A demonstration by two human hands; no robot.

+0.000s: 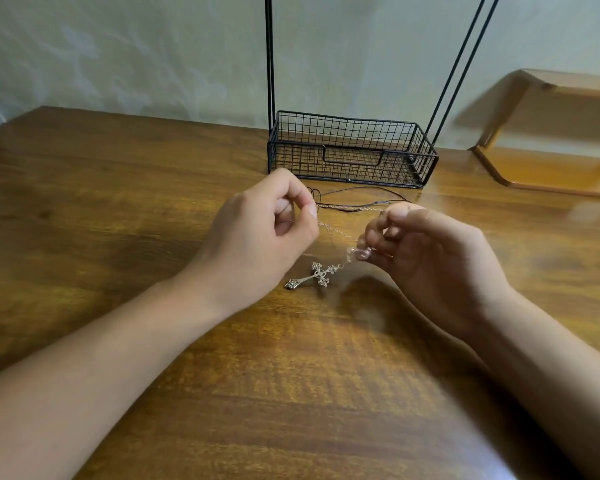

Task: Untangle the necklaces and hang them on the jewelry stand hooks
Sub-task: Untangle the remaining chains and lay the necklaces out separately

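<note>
A thin silver chain [336,230] stretches between my two hands just above the wooden table [118,209]. My left hand [267,230] pinches one part of it between thumb and forefinger. My right hand [426,251] pinches another part, with a small blurred clear piece [355,252] at its fingertips. A silver cross pendant [314,274] lies on the table below the hands. A dark cord necklace [354,199] lies behind them, tangled near the chain. The black wire jewelry stand [350,150] has a basket base and tall uprights; its hooks are out of view.
A wooden chair or stool [548,133] stands at the back right beyond the table. A pale wall runs behind the stand. The table's far edge passes just behind the basket.
</note>
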